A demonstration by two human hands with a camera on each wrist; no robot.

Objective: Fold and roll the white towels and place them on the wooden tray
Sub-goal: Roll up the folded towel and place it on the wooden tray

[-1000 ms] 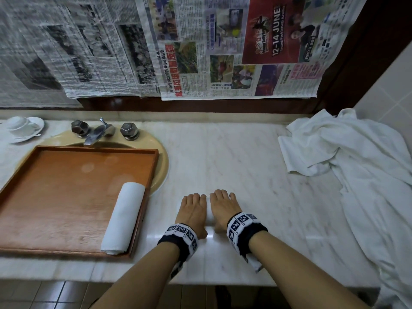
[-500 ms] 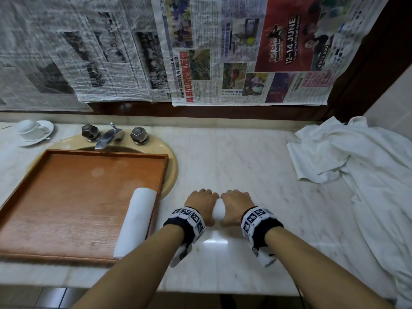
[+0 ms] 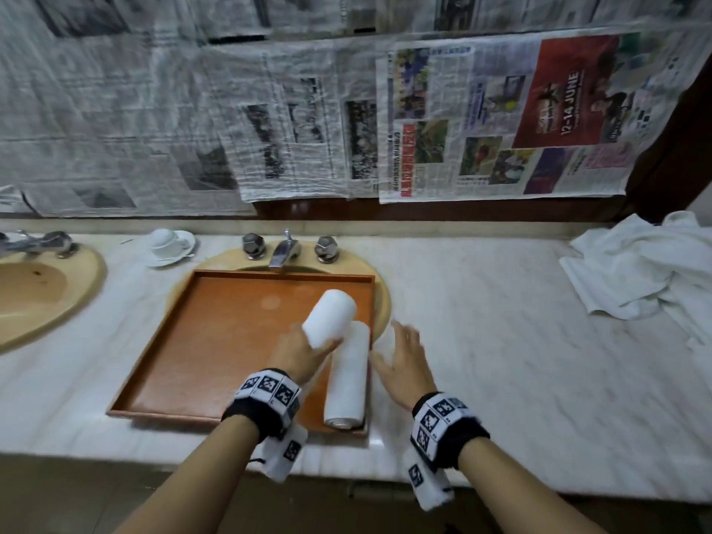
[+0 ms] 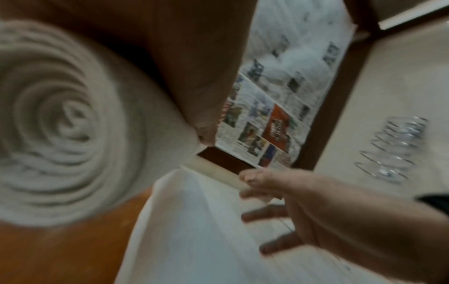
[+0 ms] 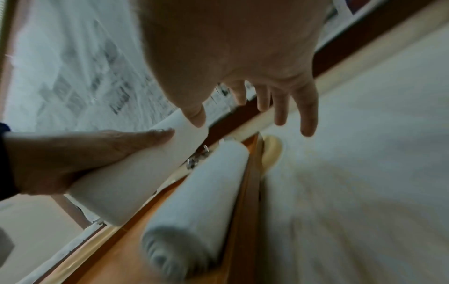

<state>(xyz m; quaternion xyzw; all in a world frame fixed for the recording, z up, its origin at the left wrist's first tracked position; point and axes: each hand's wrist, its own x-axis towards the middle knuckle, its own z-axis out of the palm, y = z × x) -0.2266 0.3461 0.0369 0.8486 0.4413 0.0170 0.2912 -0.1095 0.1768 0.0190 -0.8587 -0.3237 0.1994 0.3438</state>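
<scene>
We are at the placing step: over the wooden tray (image 3: 215, 341), which sits across the basin on the marble counter (image 3: 481, 341), our left hand (image 3: 296, 354) grips a rolled towel (image 3: 332, 317), to be laid beside the roll (image 3: 346, 379) along the tray's right edge, the one obstacle. Unfolded towels (image 3: 639, 271) wait at the counter's right end; our right hand (image 3: 404, 360) hovers spread and empty

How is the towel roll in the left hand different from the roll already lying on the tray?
The held roll is gripped by the left hand and raised above the tray; the lying roll rests on the tray floor, untouched. The held roll points up and away at a tilt; the lying roll lies flat along the tray's right wall. Both are white, tightly rolled towels.
</scene>
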